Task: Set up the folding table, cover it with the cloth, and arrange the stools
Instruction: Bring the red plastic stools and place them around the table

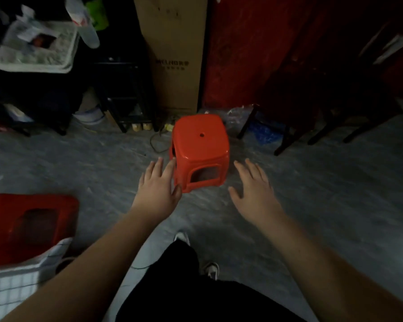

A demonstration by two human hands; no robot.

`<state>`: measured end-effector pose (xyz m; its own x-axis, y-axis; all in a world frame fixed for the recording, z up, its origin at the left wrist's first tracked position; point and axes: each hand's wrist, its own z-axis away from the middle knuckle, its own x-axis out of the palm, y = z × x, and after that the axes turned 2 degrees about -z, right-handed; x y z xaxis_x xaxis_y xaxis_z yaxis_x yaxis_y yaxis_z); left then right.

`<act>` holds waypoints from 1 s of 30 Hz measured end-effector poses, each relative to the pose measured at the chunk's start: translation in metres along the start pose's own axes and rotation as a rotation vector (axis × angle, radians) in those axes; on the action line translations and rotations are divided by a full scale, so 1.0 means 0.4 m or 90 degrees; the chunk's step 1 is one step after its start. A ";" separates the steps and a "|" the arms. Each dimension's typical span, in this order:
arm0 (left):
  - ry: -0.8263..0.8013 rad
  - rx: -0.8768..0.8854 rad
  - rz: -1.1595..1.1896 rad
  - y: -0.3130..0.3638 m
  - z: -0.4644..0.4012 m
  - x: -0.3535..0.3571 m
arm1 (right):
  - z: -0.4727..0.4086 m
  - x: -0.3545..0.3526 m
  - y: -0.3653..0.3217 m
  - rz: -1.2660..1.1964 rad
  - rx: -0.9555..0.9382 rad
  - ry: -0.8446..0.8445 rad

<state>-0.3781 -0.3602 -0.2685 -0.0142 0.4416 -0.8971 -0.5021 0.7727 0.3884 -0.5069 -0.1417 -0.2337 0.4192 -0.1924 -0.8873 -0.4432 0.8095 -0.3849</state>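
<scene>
Reaching open hands, left hand (157, 190) perhaps touching red stool (200, 145), right hand (254, 189) apart

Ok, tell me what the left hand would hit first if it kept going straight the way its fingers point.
Most likely the orange stool: the left hand points up and forward at its near left side, though depth is unclear.

Two red plastic stools stand on the floor: one stool (201, 149) near the middle, a second stool (28, 225) at the left edge. One checked cloth (16, 282) shows at the lower left corner. One cardboard box (175, 54) stands upright at the back. Two hands, the left hand (157, 188) and the right hand (254, 189), are in view, and two shoes (211, 270).
</scene>
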 end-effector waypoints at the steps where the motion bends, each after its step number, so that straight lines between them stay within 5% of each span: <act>1: -0.008 -0.013 0.007 -0.008 -0.064 0.031 | -0.077 0.023 0.021 -0.004 0.010 -0.010; 15: -0.139 -0.166 0.100 -0.214 -0.865 0.566 | -0.998 0.515 0.284 -0.023 0.082 -0.083; 30: -0.133 -0.347 0.223 -0.204 -0.989 0.701 | -1.168 0.630 0.408 -0.133 0.139 -0.146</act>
<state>-0.6832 -0.4800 -0.6350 -0.1157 0.7450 -0.6569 -0.8630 0.2520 0.4379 -0.8437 -0.3170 -0.6389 0.6598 -0.2565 -0.7063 -0.1608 0.8700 -0.4662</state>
